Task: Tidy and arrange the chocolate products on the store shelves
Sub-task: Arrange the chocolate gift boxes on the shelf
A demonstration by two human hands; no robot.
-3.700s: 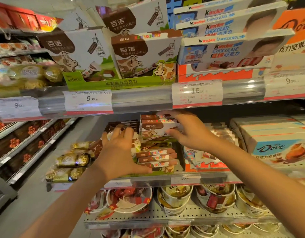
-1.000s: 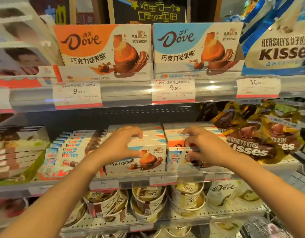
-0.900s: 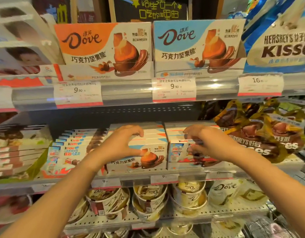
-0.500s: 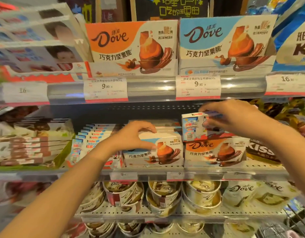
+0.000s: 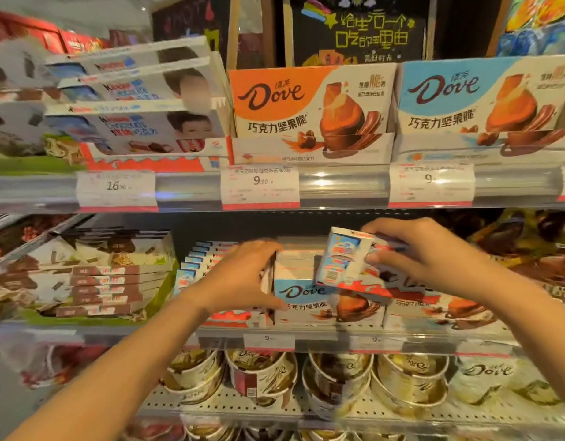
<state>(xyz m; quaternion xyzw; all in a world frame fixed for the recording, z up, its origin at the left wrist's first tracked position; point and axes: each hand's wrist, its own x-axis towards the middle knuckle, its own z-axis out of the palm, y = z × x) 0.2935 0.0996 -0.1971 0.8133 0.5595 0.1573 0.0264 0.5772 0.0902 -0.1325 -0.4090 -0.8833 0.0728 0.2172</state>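
Holding a small white and blue Kinder chocolate box (image 5: 344, 257) lifted above the blue Dove boxes (image 5: 310, 294), the right hand (image 5: 434, 253) pinches it tight. The left hand (image 5: 243, 278) grips the row's side. It likely belongs with the Kinder row (image 5: 198, 265) nearby, so tidying isn't finished.

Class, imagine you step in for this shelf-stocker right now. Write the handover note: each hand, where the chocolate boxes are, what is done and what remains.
Right hand: grips a Kinder box, lifted clear above the Dove stacks.
Left hand: fingers curled round the left side of the blue Dove stack on the middle shelf.
Orange Dove stack sits just right of the blue one; the Kinder row stands just left of it.
Done: the stray Kinder box is off the Dove section.
Left: probably set it into the Kinder row, then square up the Dove stacks.
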